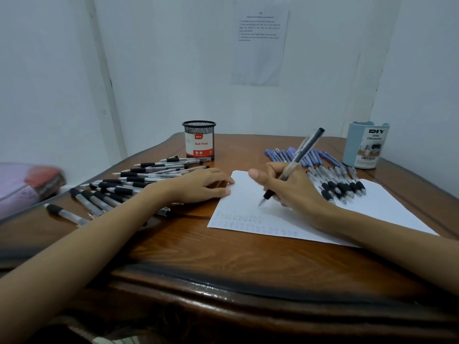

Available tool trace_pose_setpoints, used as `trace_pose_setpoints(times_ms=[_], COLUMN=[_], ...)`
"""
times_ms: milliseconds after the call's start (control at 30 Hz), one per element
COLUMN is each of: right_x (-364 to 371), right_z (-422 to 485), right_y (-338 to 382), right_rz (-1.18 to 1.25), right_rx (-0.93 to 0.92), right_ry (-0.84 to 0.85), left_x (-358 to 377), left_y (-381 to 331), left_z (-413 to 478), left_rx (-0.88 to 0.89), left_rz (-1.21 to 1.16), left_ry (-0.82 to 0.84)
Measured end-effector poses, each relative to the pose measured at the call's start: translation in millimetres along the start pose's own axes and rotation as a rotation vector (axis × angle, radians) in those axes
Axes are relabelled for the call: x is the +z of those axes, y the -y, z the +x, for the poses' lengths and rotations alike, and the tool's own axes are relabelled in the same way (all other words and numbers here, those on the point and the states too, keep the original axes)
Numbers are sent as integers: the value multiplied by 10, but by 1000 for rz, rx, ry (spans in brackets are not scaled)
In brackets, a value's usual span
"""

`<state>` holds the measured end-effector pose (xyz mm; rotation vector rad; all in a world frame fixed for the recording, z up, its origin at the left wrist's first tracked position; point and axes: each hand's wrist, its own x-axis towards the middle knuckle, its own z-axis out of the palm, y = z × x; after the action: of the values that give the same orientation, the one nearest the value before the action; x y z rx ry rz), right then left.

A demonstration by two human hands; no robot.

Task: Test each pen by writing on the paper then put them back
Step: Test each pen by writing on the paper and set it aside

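A white sheet of paper (248, 212) lies on the wooden table, with rows of small test marks along its near edge. My right hand (290, 187) grips a clear pen with a black grip (301, 155), its tip just above or touching the paper's middle. My left hand (206, 184) rests flat, fingertips pressing the paper's left edge. Several black-grip pens (139, 180) lie in a pile to the left, partly under my left forearm. More black-grip pens (340, 182) lie on the paper's right part. Several blue pens (295, 155) lie behind them.
A black mesh cup labelled Ball Pens (199, 140) stands at the back centre. A light blue desk organiser (365, 145) stands at the back right. White walls close in behind and on both sides. A purple and red bundle (27, 184) lies off the table's left.
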<state>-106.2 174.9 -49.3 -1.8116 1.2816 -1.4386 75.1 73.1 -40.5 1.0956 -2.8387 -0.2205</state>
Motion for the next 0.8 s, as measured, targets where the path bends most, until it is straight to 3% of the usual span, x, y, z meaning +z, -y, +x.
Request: trace_pose_setpoints(times_ms=[167,333,600,800], right_x=[-210,-268,-211,-262], right_z=[116,151,97,141], right_y=[79,14,22,22], right_rz=[-49,-160,-16,-83], right_rx=[178,187,143,193], right_ry=[-49,-24,68,9], left_x=[-2,-2,-8,-5], left_y=[7,-8,-4,13], left_z=[1,5,12,25], left_rx=[0,2,-4,-5], left_rz=[4,7,4,7], left_ry=[3,8,15,13])
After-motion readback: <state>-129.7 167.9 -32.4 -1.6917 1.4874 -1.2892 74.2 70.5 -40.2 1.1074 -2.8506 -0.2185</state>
